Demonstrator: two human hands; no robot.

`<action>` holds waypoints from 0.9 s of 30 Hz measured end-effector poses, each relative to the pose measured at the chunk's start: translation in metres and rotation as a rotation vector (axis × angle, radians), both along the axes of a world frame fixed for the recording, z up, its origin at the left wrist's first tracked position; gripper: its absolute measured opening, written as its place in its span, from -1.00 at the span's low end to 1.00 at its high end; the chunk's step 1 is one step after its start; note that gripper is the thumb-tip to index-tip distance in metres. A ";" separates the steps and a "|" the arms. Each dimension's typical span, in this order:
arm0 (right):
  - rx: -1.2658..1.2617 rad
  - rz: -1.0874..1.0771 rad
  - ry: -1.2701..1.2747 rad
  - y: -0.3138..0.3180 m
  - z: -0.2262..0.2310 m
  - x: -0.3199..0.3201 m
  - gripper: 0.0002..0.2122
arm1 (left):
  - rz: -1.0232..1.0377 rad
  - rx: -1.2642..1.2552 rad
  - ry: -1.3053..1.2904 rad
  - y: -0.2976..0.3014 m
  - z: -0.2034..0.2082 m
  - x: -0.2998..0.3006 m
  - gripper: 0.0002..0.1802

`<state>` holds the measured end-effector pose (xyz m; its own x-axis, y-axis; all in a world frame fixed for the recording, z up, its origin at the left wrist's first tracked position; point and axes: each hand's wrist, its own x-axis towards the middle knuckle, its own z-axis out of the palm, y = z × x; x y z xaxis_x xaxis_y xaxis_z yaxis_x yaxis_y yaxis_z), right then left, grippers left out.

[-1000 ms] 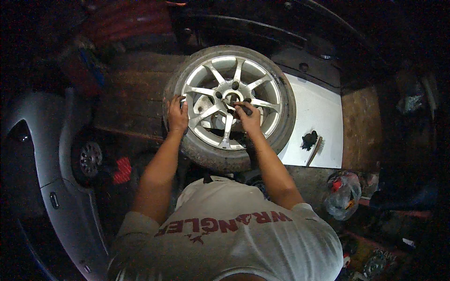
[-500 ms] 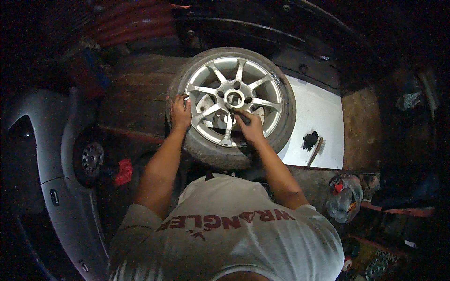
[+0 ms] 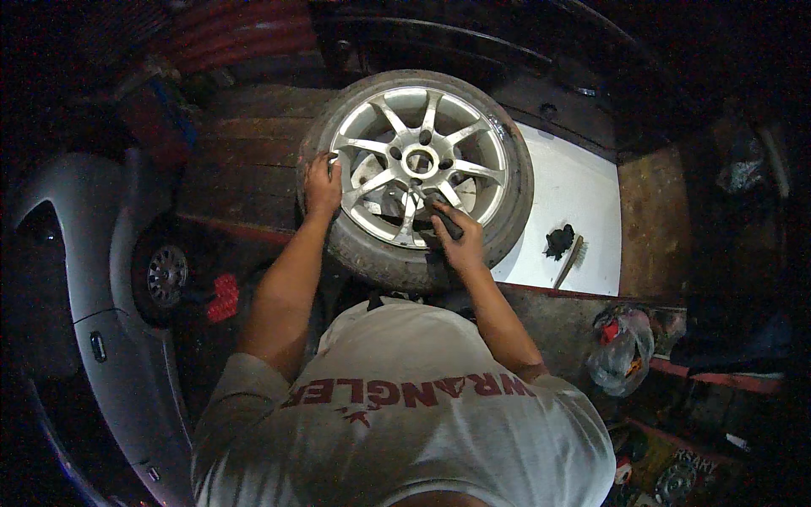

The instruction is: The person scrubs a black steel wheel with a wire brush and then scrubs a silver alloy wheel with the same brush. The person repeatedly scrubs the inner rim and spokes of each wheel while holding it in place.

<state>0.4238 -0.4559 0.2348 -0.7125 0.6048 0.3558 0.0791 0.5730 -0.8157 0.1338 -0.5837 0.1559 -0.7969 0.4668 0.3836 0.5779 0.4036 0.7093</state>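
A silver alloy wheel with a tire (image 3: 420, 159) lies on its side in front of me, its spokes facing up. My left hand (image 3: 323, 186) grips the wheel's left edge, the fingers curled over the rim lip beside the tire. My right hand (image 3: 462, 245) is over the near right part of the wheel, close to the spokes below the hub. It is closed around a dark elongated object (image 3: 448, 221) whose exact kind I cannot make out. Through the gaps between spokes, greyish patches show in the wheel's shadowed inside.
A white board (image 3: 566, 186) lies under the wheel's right side, with a black crumpled rag (image 3: 558, 242) and a wooden-handled brush (image 3: 571, 262) on it. Wooden planks (image 3: 245, 160) extend left. A clear plastic bag (image 3: 621, 351) sits at right; a grey car (image 3: 118, 253) stands at left.
My right hand has turned and shifted slightly right, away from the hub, and the dark object in it now shows plainly. The left hand stays at the rim's left edge.
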 end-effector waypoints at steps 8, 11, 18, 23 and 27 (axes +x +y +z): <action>0.015 0.238 -0.042 -0.019 0.009 0.037 -0.78 | -0.093 0.052 -0.017 -0.001 0.005 0.006 -0.56; 0.030 0.160 -0.026 -0.006 0.008 0.027 -0.76 | -0.077 0.027 0.033 -0.003 0.001 0.008 -0.56; 0.172 0.356 -0.070 -0.007 0.011 0.057 -0.74 | -0.100 0.039 0.016 -0.004 0.002 0.007 -0.60; 0.091 0.206 -0.085 0.010 0.003 0.033 -0.74 | -0.138 0.046 -0.022 0.000 0.011 0.008 -0.61; 0.092 0.272 -0.033 0.009 -0.008 0.041 -0.72 | -0.178 -0.047 0.047 -0.008 0.001 0.001 -0.57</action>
